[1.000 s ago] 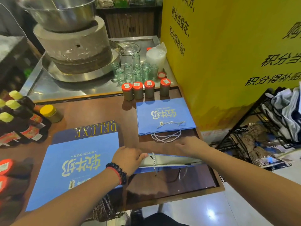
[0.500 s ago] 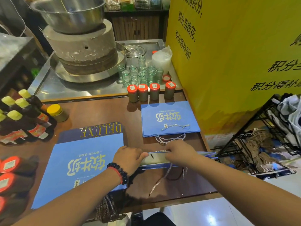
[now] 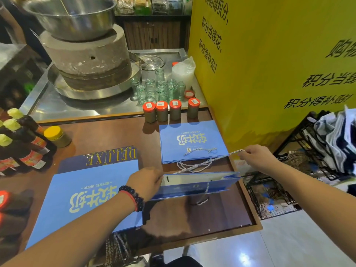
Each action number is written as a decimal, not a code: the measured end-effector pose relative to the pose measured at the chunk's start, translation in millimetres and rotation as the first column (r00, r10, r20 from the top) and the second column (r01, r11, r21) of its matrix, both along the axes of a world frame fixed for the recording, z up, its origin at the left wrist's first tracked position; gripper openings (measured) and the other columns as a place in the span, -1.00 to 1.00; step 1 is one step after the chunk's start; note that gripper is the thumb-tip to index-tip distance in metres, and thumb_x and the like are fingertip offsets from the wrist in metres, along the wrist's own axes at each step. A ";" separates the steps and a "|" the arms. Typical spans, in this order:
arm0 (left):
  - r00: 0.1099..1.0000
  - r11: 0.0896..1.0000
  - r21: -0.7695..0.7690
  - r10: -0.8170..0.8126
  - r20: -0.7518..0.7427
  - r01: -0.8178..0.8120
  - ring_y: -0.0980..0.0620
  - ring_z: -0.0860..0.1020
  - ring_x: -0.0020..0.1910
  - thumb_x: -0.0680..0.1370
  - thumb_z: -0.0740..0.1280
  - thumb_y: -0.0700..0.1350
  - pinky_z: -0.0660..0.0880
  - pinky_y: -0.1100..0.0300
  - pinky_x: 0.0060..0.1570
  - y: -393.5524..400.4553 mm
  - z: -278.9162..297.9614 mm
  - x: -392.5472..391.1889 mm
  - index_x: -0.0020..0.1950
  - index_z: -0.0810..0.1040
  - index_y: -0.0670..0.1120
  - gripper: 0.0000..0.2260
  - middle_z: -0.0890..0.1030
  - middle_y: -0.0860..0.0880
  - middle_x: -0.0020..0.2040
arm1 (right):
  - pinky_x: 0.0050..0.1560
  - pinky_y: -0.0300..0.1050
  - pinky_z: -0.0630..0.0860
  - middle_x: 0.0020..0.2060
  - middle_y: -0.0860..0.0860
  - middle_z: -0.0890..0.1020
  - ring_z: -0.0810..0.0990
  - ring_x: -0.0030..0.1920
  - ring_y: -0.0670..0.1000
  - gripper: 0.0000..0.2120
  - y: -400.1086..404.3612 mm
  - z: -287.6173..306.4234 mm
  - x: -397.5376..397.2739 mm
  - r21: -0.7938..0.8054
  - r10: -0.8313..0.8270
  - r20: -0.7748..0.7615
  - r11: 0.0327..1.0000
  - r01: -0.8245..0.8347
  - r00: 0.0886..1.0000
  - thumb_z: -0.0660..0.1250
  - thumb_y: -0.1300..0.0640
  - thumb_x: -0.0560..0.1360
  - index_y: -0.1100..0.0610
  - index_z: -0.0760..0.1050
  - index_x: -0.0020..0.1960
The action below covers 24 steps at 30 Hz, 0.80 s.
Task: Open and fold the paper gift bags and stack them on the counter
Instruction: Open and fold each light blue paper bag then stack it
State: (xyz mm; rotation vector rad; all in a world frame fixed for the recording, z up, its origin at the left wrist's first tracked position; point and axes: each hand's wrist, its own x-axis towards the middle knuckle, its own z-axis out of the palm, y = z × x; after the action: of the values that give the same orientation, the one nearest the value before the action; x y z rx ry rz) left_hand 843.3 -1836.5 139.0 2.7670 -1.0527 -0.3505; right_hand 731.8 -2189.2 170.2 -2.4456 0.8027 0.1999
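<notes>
Head view: small blue gift bag (image 3: 194,186) lies on the brown counter (image 3: 221,214), long axis left-right, white-lined mouth facing away from the person, its right end close to the counter's right edge. Look: blue paper outside, white inside, barely opened so the mouth is only a narrow slit, one small dark slot visible in the lining near its left end. Handles: 2 twisted white cords; one cord (image 3: 210,160) stretched taut from the bag's far rim up and right, the other (image 3: 203,199) hanging slack over the near face. Left hand (image 3: 147,182) grips the bag's left end, fingers curled round it, bead bracelet (image 3: 133,197) on that wrist. Right hand (image 3: 256,157), beyond the bag's right end and raised above it, pinches the tip of the taut cord. Just beyond the bag, toward the yellow panel (image 3: 269,74): flat stack of small blue bags (image 3: 192,141), print facing up, exact number in the stack not countable. Left of the held bag: 1 large blue bag (image 3: 86,199) flat, lying on a dark "DELUXE" bag (image 3: 111,157). Past the small stack: 4 red-capped jars (image 3: 170,110) in a row. Counter's far left: 1 yellow-lidded jar (image 3: 56,135) and a cluster of dark bottles (image 3: 21,139).
</notes>
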 end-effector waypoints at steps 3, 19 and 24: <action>1.000 0.999 -0.028 -0.022 0.019 0.023 -0.04 0.51 -0.06 0.61 0.13 -0.08 0.43 0.15 -0.18 -4.4 -0.9 -2.0 0.01 0.54 -0.04 -0.81 0.56 -0.02 -0.06 | -0.24 -0.06 0.39 -0.33 0.11 0.58 0.52 -0.28 0.12 -0.55 -4.5 3.5 -9.6 0.053 0.009 -0.078 0.999 -0.005 0.997 0.13 -0.08 0.64 0.17 0.55 -0.25; 0.945 0.944 0.050 -0.327 -0.007 0.327 -0.07 0.51 0.03 0.61 0.16 -0.04 0.46 0.05 -0.08 -107.5 4.8 -30.2 0.11 0.53 -0.01 -0.81 0.55 -0.05 0.02 | -0.36 -0.17 0.49 -0.35 0.05 0.63 0.57 -0.40 -0.03 -0.88 72.6 -16.5 19.9 0.314 0.126 0.002 0.942 -0.121 0.992 0.43 0.20 0.48 0.13 0.49 -0.07; 0.940 0.933 0.115 -0.335 -0.064 0.340 -0.12 0.55 -0.06 0.63 0.10 -0.08 0.39 0.08 -0.25 -120.9 5.2 -39.0 0.08 0.51 -0.06 -0.80 0.55 -0.07 -0.09 | -0.41 -0.22 0.48 -0.49 -0.02 0.61 0.54 -0.47 -0.10 -0.81 68.8 -11.3 23.7 0.276 0.222 -0.097 0.943 -0.188 0.970 0.54 0.08 0.40 0.18 0.63 -0.27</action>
State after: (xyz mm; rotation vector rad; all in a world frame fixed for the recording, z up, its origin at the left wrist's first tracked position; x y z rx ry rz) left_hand 804.3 -1957.4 144.2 2.6608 -1.5488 -0.5341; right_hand 755.5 -2120.4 158.9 -2.2744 0.5306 0.5133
